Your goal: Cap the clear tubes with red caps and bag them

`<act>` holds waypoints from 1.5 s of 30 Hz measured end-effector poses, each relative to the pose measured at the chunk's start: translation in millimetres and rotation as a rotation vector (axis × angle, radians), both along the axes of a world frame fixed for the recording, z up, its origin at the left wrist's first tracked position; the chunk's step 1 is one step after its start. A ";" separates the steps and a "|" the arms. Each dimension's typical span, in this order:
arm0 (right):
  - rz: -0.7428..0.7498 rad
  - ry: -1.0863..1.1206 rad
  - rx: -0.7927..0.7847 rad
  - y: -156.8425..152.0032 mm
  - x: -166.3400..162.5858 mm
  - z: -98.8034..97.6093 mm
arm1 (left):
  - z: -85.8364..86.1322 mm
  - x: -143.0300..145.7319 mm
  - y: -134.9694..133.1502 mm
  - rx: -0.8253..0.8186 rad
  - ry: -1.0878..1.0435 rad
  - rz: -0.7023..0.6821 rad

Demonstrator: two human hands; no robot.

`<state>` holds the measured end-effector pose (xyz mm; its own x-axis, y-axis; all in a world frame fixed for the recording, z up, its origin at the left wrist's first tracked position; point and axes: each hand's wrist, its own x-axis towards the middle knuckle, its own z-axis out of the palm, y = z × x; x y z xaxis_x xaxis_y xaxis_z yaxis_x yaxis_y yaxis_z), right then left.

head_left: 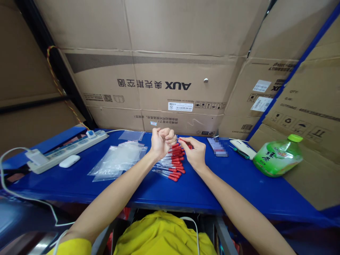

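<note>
My left hand [162, 142] is raised over the table with its fingers curled closed. What it holds, if anything, is hidden by the fingers. Close by on its right, my right hand [195, 152] pinches the red end of a dropper [180, 139] between thumb and fingers. Below and between both hands lies a pile of droppers [174, 166] with red rounded bulbs and thin, clear-looking tubes. Their bulbs point mostly right, and my left hand and wrist cover part of the pile. Left of it, clear plastic zip bags [117, 159] are stacked loosely, with another flat bag [131, 135] behind.
A white power strip [71, 150] with plugs and a white earbud case [69, 161] occupy the blue table's left side. To the right are a phone [216, 147], a white device [243, 148] and a green drink bottle [277, 156]. Cardboard walls [159, 35] stand behind.
</note>
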<state>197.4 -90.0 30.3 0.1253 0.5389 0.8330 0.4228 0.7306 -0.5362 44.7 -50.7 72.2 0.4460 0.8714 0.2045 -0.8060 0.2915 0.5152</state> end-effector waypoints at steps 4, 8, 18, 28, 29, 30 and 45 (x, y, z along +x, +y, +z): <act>-0.034 -0.108 0.126 -1.6 3.3 1.5 | -0.6 0.8 -0.2 -0.013 0.005 -0.003; -0.031 -0.151 0.172 -0.7 5.7 2.9 | -1.0 0.7 0.1 -0.004 0.014 -0.019; 0.033 -0.144 0.039 2.8 8.6 4.0 | 0.0 -1.8 0.3 -0.046 0.036 -0.013; 0.019 -0.178 0.001 3.6 13.2 7.9 | -4.6 7.0 -5.9 -0.106 -0.028 -0.021; 0.027 -0.179 0.001 3.8 13.7 8.8 | -4.5 6.9 -5.5 -0.106 -0.032 -0.012; 0.041 -0.186 0.002 3.9 14.3 9.9 | -4.2 6.5 -4.9 -0.104 -0.032 -0.007; 0.387 0.186 -0.406 13.9 17.7 11.9 | 4.6 -4.6 -1.5 0.042 0.003 0.008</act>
<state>215.1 -76.2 42.2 -0.0196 0.8456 0.5335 0.0384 0.5339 -0.8447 40.1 -52.1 76.8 0.4396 0.8656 0.2398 -0.8068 0.2631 0.5290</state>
